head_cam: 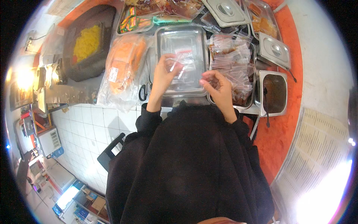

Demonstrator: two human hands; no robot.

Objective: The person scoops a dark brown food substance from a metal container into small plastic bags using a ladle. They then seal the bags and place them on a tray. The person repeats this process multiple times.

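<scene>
Over a rectangular stainless steel tray (203, 92), my left hand (165, 73) holds a small clear plastic zip bag (184, 60) between thumb and fingers. The bag has a red strip along its top. My right hand (218, 86) is near the tray's right edge, fingers curled and thumb close to the fingertips; nothing shows clearly in it. Right of the tray, a deep metal pan holds many small zip bags (230, 65) with brown contents. A large clear bag of orange food pieces (125, 58) lies to the left, with black scissor handles (143, 93) beside it.
A dark tub (107, 36) holding yellow food stands far left. Behind are colourful sachets (134, 23), more bagged food and a steel lid (225, 9). At right are another lid (275, 50) and a steel container of dark liquid (275, 92) with a utensil. A black chair (110, 151) stands behind left.
</scene>
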